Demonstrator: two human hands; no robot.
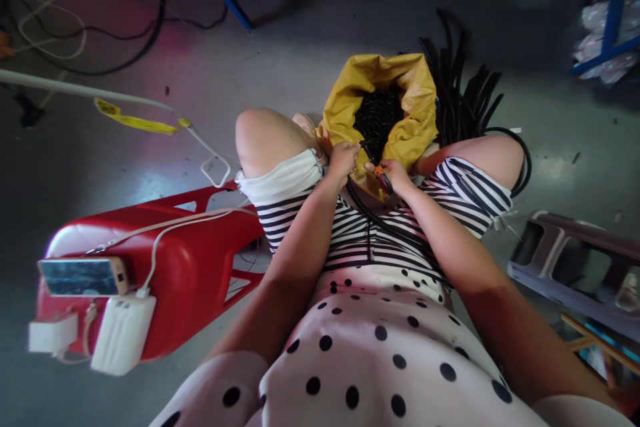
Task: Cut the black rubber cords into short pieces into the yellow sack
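Note:
Over the near rim of a yellow woven bag (345, 90), my left hand (345, 159) is closed around a length of black tubing (361, 207), whose tail runs down across my lap. Just to the right, my right hand (396, 177) grips a small cutting tool (383, 179) with orange-red and black parts. The tool's jaws are too small to make out clearly, and they lie close to the tubing's end. Many short black pieces (379, 113) fill the bag, which stands between my knees.
A bundle of long black tubes (460, 90) lies beyond my right knee. At left, a red plastic stool (195, 240) carries a phone (83, 277) and a white power bank (124, 333). A white metal rod (140, 103) reaches over the floor. A grey stool (575, 267) stands at right.

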